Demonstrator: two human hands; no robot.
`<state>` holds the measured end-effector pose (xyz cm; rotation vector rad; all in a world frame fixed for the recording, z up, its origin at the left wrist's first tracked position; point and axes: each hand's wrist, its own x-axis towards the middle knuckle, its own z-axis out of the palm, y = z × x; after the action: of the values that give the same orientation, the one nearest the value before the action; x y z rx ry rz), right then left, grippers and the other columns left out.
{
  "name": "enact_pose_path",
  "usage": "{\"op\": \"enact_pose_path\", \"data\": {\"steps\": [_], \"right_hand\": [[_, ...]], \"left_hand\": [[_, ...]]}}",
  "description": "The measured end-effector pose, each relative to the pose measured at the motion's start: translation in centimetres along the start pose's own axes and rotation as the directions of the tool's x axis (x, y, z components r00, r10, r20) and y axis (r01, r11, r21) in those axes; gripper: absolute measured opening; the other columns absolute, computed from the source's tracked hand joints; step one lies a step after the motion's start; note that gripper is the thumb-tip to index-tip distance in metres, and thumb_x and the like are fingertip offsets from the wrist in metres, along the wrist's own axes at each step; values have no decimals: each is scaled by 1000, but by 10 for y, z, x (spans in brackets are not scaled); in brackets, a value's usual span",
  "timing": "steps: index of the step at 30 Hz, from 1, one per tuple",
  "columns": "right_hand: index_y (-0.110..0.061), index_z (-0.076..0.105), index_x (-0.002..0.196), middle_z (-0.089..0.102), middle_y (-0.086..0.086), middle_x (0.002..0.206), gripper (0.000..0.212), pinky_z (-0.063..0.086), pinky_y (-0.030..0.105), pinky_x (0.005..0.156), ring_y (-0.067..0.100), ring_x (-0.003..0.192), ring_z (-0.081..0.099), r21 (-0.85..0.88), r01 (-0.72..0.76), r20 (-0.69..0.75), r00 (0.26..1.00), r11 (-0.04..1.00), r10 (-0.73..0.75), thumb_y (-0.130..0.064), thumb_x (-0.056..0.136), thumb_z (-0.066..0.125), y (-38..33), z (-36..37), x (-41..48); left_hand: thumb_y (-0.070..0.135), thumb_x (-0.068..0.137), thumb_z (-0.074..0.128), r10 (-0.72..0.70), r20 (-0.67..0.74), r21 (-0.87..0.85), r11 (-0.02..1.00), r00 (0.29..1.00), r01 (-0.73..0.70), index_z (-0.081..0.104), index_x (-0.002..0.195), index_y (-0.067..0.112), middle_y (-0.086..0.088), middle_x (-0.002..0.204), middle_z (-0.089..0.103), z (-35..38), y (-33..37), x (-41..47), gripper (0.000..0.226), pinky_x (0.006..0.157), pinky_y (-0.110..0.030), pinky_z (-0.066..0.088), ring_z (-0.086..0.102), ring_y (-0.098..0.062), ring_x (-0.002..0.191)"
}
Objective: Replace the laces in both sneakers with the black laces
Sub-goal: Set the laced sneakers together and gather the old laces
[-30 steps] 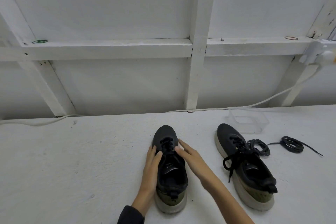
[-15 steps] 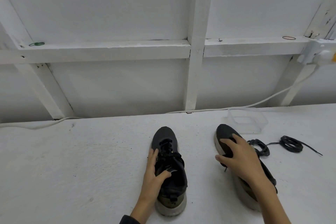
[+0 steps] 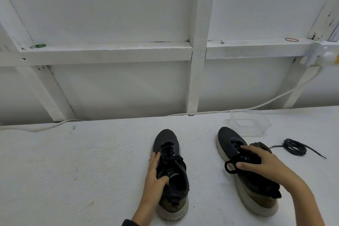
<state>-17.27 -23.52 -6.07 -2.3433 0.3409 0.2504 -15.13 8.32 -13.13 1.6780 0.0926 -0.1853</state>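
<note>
Two dark sneakers sit on the white table, side by side with a gap between them and their toes pointing away from the person. The left sneaker has its laces in and tied. The left hand holds this shoe, with the fingers lying flat along its left side and the thumb hooked over the top edge by the tongue. The right sneaker also has its laces in. The right hand comes down on it from above and grips across the laced part, and the thumb touches a loose loop of lace. A bundle of black laces lies on the table just to the right of the right sneaker, with one end trailing off. A clear plastic box sits behind the right sneaker, near the wall. A white cable runs along the back of the table. A green band and a red rubber band rest up on the white ledge
</note>
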Motion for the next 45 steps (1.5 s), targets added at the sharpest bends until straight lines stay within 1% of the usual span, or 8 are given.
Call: {"op": "enact_pose_path", "data": {"steps": [5, 15, 25, 29, 33, 37, 42, 45], "right_hand": [[-44, 53, 132, 53, -12, 131, 71, 39, 26, 95, 11, 117, 50, 180, -9, 24, 1000, 984, 5, -33, 70, 86, 9, 4, -4], [-39, 61, 126, 60, -10, 126, 67, 46, 23, 85, 3, 109, 56, 324, 13, 26, 999, 946, -23, -19, 67, 88, -6, 27, 3], [-29, 51, 139, 53, -5, 129, 75, 41, 23, 91, 13, 113, 52, 329, 95, -46, 995, 940, -84, -21, 72, 84, -50, 79, 9], [-28, 51, 139, 52, -4, 135, 74, 42, 24, 96, 11, 115, 50, 322, 119, -40, 993, 939, -112, -24, 73, 83, -59, 87, 10], [-27, 49, 140, 49, -3, 139, 71, 41, 26, 101, 11, 120, 48, 352, 149, -42, 989, 924, -144, -26, 77, 81, -67, 98, 9], [-33, 50, 139, 50, -8, 140, 68, 42, 31, 105, 11, 127, 48, 429, 153, -40, 988, 890, -151, -37, 78, 79, -62, 99, 7], [-43, 50, 135, 49, -22, 137, 63, 38, 25, 104, -10, 120, 46, 565, 197, -139, 980, 801, -143, -55, 75, 69, -54, 98, -5], [-46, 50, 135, 49, -29, 139, 56, 34, 31, 113, -10, 129, 41, 616, 228, -164, 973, 754, -160, -57, 82, 64, -46, 106, -16]], "left_hand": [[-19, 76, 47, -6, -8, -18, 1000, 1000, 6, 37, 142, 31, 15, 157, 22, 0, -1, 0, 83, 119, -36, 25, 19, -7, 146], [-18, 77, 47, -8, 1, -20, 1000, 1000, 8, 36, 142, 30, 18, 156, 21, 2, -1, 1, 82, 114, -29, 27, 20, -8, 145], [-16, 76, 48, -15, 2, -16, 1000, 1000, 15, 37, 144, 30, 19, 155, 21, 2, -2, 0, 82, 119, -38, 25, 19, -8, 145], [5, 63, 53, -21, 14, -15, 1000, 1000, 21, 39, 140, 34, 18, 155, 23, 1, 0, 2, 84, 119, -37, 27, 21, -7, 144], [-16, 75, 48, 10, 30, 24, 1000, 999, -11, 37, 146, 27, 16, 157, 21, 5, 2, 5, 84, 111, -25, 28, 21, -3, 140], [-16, 78, 49, 18, 38, 24, 1000, 999, -19, 36, 146, 28, 16, 158, 20, 5, 1, 5, 82, 110, -24, 28, 21, -1, 140], [29, 75, 64, 55, 27, -72, 996, 998, -53, 31, 146, 39, 24, 153, 16, 5, 3, -4, 79, 113, -27, 27, 20, 1, 141], [52, 72, 66, 116, 25, -104, 988, 993, -112, 27, 144, 47, 31, 154, 11, 6, -1, -13, 83, 111, -22, 25, 19, 12, 138]]}}
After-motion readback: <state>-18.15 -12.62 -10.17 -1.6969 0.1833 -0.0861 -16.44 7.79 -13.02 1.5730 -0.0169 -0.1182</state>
